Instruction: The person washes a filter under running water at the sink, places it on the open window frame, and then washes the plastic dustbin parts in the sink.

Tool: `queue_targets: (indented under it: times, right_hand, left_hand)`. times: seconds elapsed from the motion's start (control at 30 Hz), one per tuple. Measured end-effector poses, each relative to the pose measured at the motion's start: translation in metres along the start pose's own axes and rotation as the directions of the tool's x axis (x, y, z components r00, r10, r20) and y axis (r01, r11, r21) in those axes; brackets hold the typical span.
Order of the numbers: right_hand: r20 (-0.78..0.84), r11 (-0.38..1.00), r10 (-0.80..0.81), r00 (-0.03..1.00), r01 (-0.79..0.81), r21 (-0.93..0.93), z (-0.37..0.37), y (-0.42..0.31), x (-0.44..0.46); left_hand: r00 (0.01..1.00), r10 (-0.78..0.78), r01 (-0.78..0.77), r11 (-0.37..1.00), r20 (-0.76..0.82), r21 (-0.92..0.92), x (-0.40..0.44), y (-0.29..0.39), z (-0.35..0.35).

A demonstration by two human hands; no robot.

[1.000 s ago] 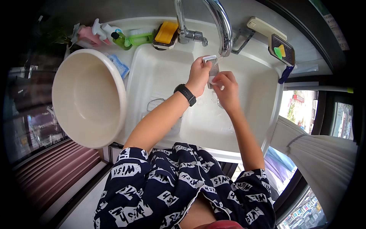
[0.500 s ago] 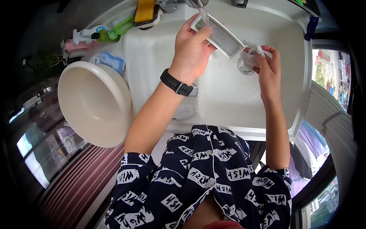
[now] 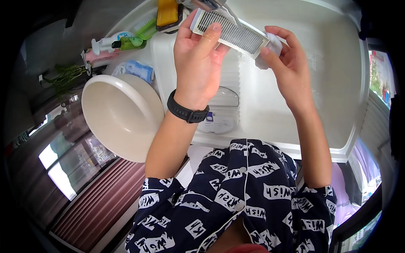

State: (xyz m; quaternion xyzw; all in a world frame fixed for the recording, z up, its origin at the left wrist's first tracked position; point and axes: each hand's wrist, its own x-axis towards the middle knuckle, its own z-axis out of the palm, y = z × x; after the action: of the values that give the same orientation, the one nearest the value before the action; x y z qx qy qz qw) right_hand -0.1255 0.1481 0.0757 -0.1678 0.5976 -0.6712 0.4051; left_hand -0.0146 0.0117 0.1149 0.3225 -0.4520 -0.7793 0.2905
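Note:
My left hand point(image 3: 196, 63) is closed on a white slatted panel point(image 3: 234, 34), thumb across its front and fingers behind. The panel is tilted down to the right, below the faucet point(image 3: 206, 3), and water point(image 3: 231, 16) runs onto its slats. In my right hand point(image 3: 291, 69), fingers and thumb are closed around a crumpled white cloth point(image 3: 274, 44). That cloth is at the panel's right end, and my right thumb reaches its lower corner. Both hands are above the white sink point(image 3: 270, 122).
A clear plastic piece point(image 3: 217, 120) lies in the sink near its front wall. On the left, a cream washbasin point(image 3: 120, 114) stands tilted. Behind it are a blue sponge point(image 3: 140, 71), a green bottle point(image 3: 130, 43), a green brush point(image 3: 146, 28) and a yellow block point(image 3: 167, 12).
My right hand has brought the cloth from above the drain to the panel's right end. The panel has shifted slightly left and up, and the whole view has moved a little.

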Motion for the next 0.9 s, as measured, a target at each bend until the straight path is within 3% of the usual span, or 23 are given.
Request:
queue_targets:
  times: [0.2,0.3,0.6,0.87,0.9]
  right_hand:
    - [-0.020,0.999,-0.019,1.000,0.020,0.035,0.000,0.001,0.002]
    - [-0.008,1.000,-0.019,1.000,0.019,0.008,-0.005,-0.003,0.003]
    - [0.006,0.999,-0.035,0.999,0.035,-0.011,-0.007,-0.011,0.005]
    - [0.031,0.999,-0.041,0.999,0.041,0.002,0.001,-0.011,0.004]
    - [0.038,0.997,-0.017,0.999,0.014,0.074,0.002,-0.008,0.006]
  left_hand:
    - [0.999,0.025,-0.027,0.997,0.032,0.068,-0.001,0.004,-0.003]
    - [0.998,0.035,-0.032,0.997,0.048,-0.077,0.000,0.002,0.006]
    - [0.995,0.056,-0.066,0.990,0.086,0.125,0.002,0.012,0.001]
    - [0.997,0.059,-0.065,0.987,0.043,0.144,-0.006,0.018,-0.008]
    - [0.997,0.062,-0.068,0.987,0.050,0.147,-0.007,0.019,-0.009]
